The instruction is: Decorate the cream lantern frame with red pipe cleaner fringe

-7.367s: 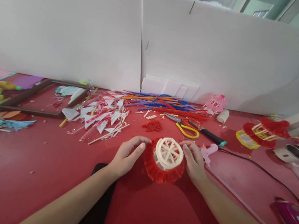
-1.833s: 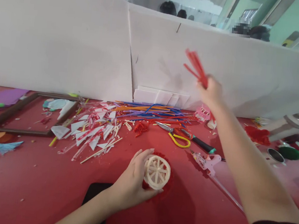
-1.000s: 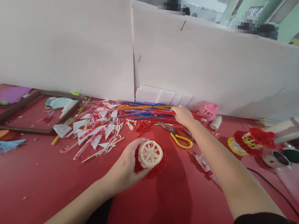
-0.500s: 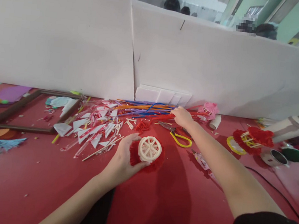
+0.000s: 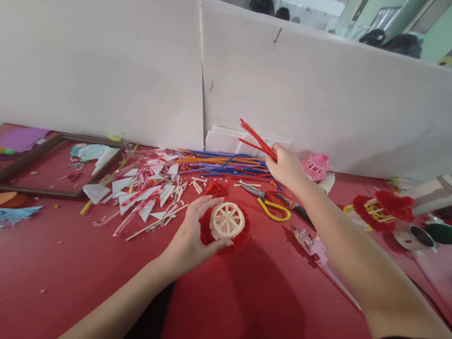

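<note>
My left hand (image 5: pixel 198 231) is curled round the side of a small round craft piece, a cream spoked wheel (image 5: pixel 227 221) on top with a red fringed edge (image 5: pixel 240 243) below it. Raised over the back of the table, my right hand (image 5: pixel 286 165) grips a few red pipe cleaners (image 5: pixel 259 140), their ends pointing up and left. Below that hand lie yellow-handled scissors (image 5: pixel 273 210). A bundle of orange, purple and blue pipe cleaners (image 5: pixel 210 164) is behind them. Short red pieces (image 5: pixel 216 189) sit just beyond the craft piece.
White and pink wrapper scraps (image 5: pixel 145 193) spread left of centre, near a dark wooden frame (image 5: pixel 35 192). On the right are a pink glue gun (image 5: pixel 311 244), a red-and-yellow craft piece (image 5: pixel 384 209), a metal cup (image 5: pixel 416 237) and a flask (image 5: pixel 444 191). White panels (image 5: pixel 320 93) stand behind.
My right hand has lifted the red pipe cleaners up off the bundle at the back. The left hand stays round the craft piece, almost unmoved.
</note>
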